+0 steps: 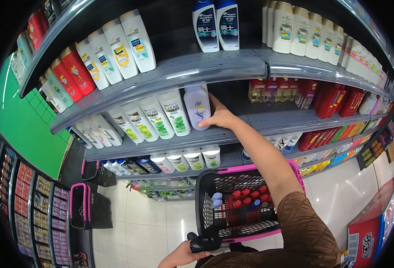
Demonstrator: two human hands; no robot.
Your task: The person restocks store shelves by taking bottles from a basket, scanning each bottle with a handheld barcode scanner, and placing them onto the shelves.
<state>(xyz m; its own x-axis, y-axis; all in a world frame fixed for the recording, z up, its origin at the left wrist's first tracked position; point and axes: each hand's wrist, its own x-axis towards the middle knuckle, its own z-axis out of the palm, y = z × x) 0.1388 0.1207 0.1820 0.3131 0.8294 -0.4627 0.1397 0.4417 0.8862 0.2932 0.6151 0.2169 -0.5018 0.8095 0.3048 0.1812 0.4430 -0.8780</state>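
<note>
At the shelf (268, 118), right hand (222, 117) clasps lavender bottle (197, 106); left hand (184, 256) grips black handle (205, 243).

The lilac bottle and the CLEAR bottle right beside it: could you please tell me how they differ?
The lilac bottle is pale purple, while the CLEAR bottle is white with green print. The lilac bottle is in the right hand's grasp; no hand is on the CLEAR bottle. The lilac bottle looks broader, the CLEAR bottle slimmer. Both are roughly upright and carry a yellow sticker.
</note>
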